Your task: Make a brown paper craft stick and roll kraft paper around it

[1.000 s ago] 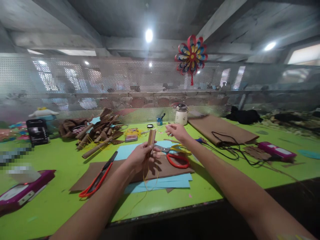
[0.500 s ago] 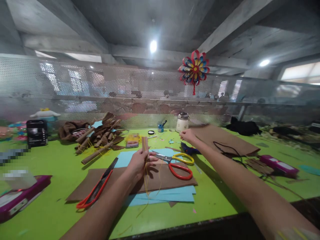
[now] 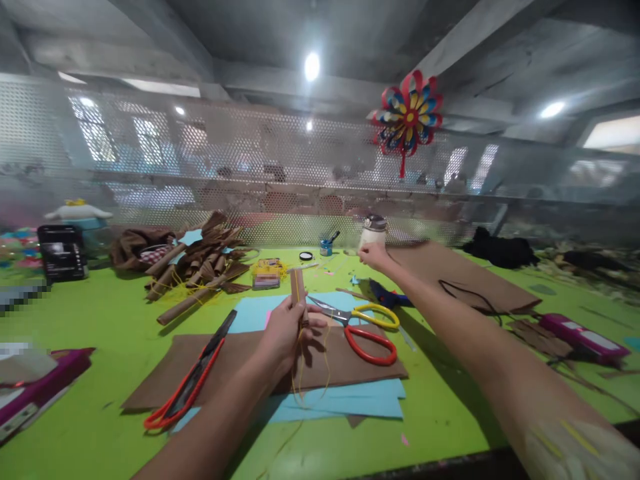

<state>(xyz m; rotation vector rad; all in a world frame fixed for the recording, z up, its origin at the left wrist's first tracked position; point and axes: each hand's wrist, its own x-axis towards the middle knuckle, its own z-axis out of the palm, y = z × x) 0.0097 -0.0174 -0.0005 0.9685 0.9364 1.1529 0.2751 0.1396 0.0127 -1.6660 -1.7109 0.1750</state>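
My left hand (image 3: 283, 333) is closed around a small brown paper roll (image 3: 297, 287) that points away from me. Thin yellow thread (image 3: 327, 367) hangs from it in a loop. Reaching far forward, my right hand (image 3: 374, 257) is closed in front of a white bottle (image 3: 374, 233) with a dark lid; whether anything is in its fingers cannot be made out. Beneath my left hand lie brown paper (image 3: 360, 369) and light blue sheets (image 3: 350, 405). Scissors (image 3: 345, 317) with yellow and red handles rest open on the papers. Red-handled scissors (image 3: 197, 380) lie left of my forearm.
A pile of brown paper rolls (image 3: 200, 270) with yellow thread stands at the back left. Behind my right arm are a blue glue gun (image 3: 387, 295) and a brown sheet (image 3: 465, 283). Purple power strips (image 3: 585, 337) lie at the sides. A perforated screen (image 3: 280, 160) closes off the back.
The view has tilted down and shifted slightly, moving most table things in the picture. My left hand keeps the paper roll. My right hand stays by the bottle, its fingers more curled.
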